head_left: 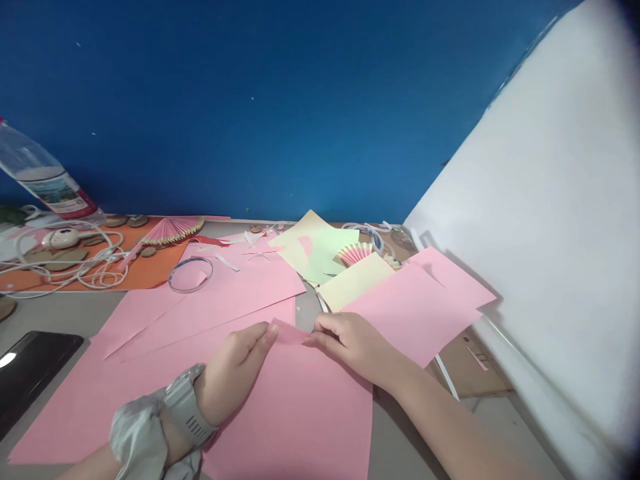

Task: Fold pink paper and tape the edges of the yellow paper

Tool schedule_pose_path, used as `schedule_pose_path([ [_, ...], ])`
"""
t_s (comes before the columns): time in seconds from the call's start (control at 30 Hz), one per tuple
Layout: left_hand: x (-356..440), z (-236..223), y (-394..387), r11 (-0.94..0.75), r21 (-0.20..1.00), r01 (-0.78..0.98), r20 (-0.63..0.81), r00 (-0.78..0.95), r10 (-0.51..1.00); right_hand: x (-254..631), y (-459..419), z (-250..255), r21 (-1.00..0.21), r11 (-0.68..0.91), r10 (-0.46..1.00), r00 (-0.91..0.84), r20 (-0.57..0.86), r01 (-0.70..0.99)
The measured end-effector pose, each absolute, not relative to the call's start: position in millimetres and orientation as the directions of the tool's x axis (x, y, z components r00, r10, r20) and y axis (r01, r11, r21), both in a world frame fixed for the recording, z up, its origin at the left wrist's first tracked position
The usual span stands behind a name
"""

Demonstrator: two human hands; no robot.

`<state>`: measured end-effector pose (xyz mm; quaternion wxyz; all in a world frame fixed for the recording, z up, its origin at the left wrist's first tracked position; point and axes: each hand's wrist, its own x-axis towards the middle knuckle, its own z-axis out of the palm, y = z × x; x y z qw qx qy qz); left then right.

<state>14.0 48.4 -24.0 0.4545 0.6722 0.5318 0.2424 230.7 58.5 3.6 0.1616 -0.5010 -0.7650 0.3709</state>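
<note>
L hand (239, 363) & R hand (353, 343) pinching 1 sm. pink paper (290, 332), prob. 2 fans (173, 230) behind, 1 phone (35, 373) on L

Grey table (75, 312) with pink sheets (310, 413), phone (37, 373)

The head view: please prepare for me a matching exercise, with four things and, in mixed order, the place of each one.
Things:
1. pink paper piece
2. black phone
3. plastic bottle
4. grey watch

Places:
A. before the blue wall
B. worn beside a pale fabric band
C. lying on the grey tabletop
D. between the left hand and right hand

Pairs: 1-D, 2-C, 3-A, 4-B
</note>
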Motion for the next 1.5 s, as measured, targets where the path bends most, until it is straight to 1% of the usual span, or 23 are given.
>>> schedule_pose_path([
  [0.17, 13, -23, 49, -0.032, 0.867, 0.497, -0.086, 0.213, 0.973, 233, 61, 6, -0.738, 0.278, 0.887, -0.460, -0.048, 0.615],
  [0.3, 11, -22, 50, -0.005, 0.874, 0.486, -0.096, 0.182, 0.979, 236, 62, 7, -0.709, 0.266, 0.906, -0.421, -0.048, 0.653],
  [0.43, 6, -23, 53, 0.025, 0.881, 0.473, -0.100, 0.136, 0.986, 239, 64, 6, -0.767, 0.283, 0.889, -0.457, -0.016, 0.576],
  [0.57, 4, -24, 56, 0.022, 0.890, 0.455, -0.081, 0.111, 0.991, 241, 66, 7, -0.763, 0.192, 0.927, -0.369, -0.066, 0.618],
  [0.7, 2, -25, 57, 0.031, 0.895, 0.446, -0.070, 0.071, 0.995, 242, 66, 8, -0.787, 0.152, 0.946, -0.320, -0.060, 0.598],
  [0.83, 0, -26, 58, 0.029, 0.905, 0.424, -0.060, 0.059, 0.996, 242, 66, 8, -0.806, 0.076, 0.966, -0.245, -0.088, 0.587],
  [0.97, -1, -28, 59, 0.019, 0.909, 0.416, -0.027, 0.013, 1.000, 242, 66, 6, -0.834, 0.058, 0.975, -0.209, -0.070, 0.549],
  [1.13, -1, -31, 60, 0.003, 0.919, 0.394, -0.003, -0.001, 1.000, 244, 67, -1, -0.830, -0.002, 0.996, -0.077, -0.054, 0.558],
  [1.27, -2, -31, 61, -0.003, 0.920, 0.393, 0.015, -0.028, 1.000, 247, 72, -5, -0.835, 0.020, 0.999, -0.051, -0.009, 0.549],
  [1.37, -4, -30, 63, 0.001, 0.924, 0.383, 0.035, -0.086, 0.996, 252, 75, -6, -0.830, 0.023, 0.993, 0.080, 0.082, 0.558],
  [1.43, -4, -29, 62, 0.005, 0.929, 0.369, 0.058, -0.159, 0.986, 254, 74, -5, -0.858, 0.046, 0.983, 0.130, 0.130, 0.512],
  [1.47, -3, -28, 62, 0.002, 0.932, 0.362, 0.071, -0.189, 0.979, 254, 73, -5, -0.885, 0.079, 0.986, 0.093, 0.136, 0.459],
  [1.5, -3, -28, 60, -0.008, 0.937, 0.350, 0.083, -0.201, 0.976, 254, 70, -4, -0.915, 0.114, 0.992, 0.009, 0.128, 0.387],
])
